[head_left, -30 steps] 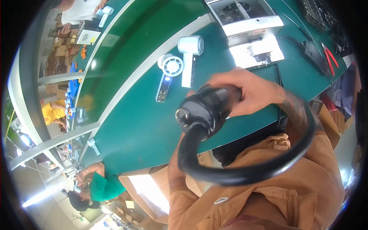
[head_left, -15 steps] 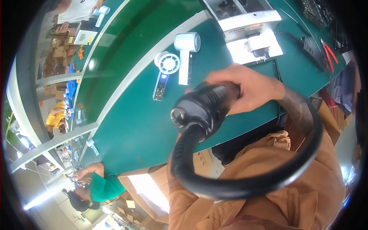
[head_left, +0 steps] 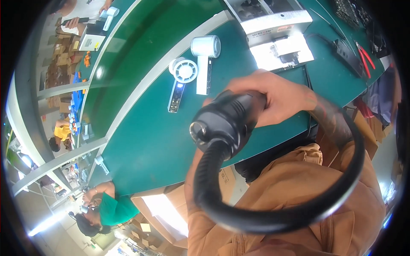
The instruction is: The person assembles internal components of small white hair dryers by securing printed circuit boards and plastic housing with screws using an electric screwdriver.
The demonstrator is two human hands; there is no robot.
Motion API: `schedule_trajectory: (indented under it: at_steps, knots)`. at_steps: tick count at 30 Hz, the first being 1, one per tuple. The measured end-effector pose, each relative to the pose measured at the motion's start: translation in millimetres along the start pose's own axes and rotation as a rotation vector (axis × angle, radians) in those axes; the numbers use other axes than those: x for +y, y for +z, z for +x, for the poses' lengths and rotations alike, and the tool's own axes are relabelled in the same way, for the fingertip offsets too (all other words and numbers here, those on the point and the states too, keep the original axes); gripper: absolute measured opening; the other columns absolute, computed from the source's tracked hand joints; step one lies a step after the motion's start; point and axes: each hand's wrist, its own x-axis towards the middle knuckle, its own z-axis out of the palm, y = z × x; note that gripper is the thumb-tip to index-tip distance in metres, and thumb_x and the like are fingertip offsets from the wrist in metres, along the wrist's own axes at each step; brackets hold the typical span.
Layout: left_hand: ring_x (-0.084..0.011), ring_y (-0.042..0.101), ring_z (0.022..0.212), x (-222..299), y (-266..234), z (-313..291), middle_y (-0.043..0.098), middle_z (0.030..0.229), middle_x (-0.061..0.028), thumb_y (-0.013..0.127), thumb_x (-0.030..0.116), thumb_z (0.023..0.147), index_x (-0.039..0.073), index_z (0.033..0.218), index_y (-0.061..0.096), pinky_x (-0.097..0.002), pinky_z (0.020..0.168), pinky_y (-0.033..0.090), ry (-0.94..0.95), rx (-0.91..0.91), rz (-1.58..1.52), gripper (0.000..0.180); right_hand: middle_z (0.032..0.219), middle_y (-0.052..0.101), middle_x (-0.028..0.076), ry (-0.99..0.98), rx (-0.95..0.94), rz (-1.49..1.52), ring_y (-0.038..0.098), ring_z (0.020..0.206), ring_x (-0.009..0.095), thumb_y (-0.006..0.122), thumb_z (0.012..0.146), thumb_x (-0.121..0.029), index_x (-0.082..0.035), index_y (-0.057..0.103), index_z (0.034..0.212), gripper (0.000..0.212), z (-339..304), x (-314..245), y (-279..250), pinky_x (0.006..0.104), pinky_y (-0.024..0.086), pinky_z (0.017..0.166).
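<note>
A black corded electric screwdriver (head_left: 232, 113), a metal ring at its cord end, is gripped by my right hand (head_left: 284, 100), fingers wrapped round its body. Its thick black cord (head_left: 273, 219) loops close in front of the view toward my right forearm. The tool's tip is hidden beneath it. Behind the tool my left forearm (head_left: 193, 181) reaches up, its hand almost wholly covered, so its fingers do not show. Beyond the tool, two pale blue handheld fans lie on the table: a larger one (head_left: 206, 64), and a smaller-looking one (head_left: 184, 72) with exposed circuitry and a lit spot in its handle.
On the green table (head_left: 141, 132) stands a white-fronted machine (head_left: 279, 25) with a brightly lit plate (head_left: 282, 55). To the right lie a black power strip (head_left: 348, 57) and red-handled pliers (head_left: 365, 59). An open carton (head_left: 164, 209) sits below the edge; a co-worker in green (head_left: 115, 209) works at left.
My view has shifted slightly, and the cord loop has swung a little lower and to the right. My right hand keeps its grip on the electric screwdriver.
</note>
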Motion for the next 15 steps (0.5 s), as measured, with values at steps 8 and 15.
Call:
schedule_trajectory:
  at_steps: [8, 15]
  knots:
    - [-0.0170, 0.057, 0.107, 9, 11, 3, 0.060, 0.119, -0.0061, 0.072, 0.011, 0.085, 0.004, 0.125, 0.056, -0.0353, 0.097, 0.045, -0.067, 0.017, -0.114, 0.043, 0.067, 0.059, 0.004, 0.017, 0.009, 0.023, 0.052, 0.057, 0.007, 0.070, 0.073, -0.002, 0.000, 0.060, 0.114, 0.042, -4, -1, -4, 0.0252, 0.043, 0.053]
    - [-0.0165, 0.056, 0.107, 11, 7, 5, 0.060, 0.118, -0.0055, 0.069, 0.009, 0.086, 0.003, 0.125, 0.057, -0.0341, 0.096, 0.045, -0.005, -0.020, -0.203, 0.041, 0.067, 0.059, 0.005, 0.004, -0.002, 0.050, 0.054, 0.058, 0.009, 0.069, 0.073, -0.001, 0.000, 0.059, 0.114, 0.042, -3, 1, -4, 0.0268, 0.044, 0.053]
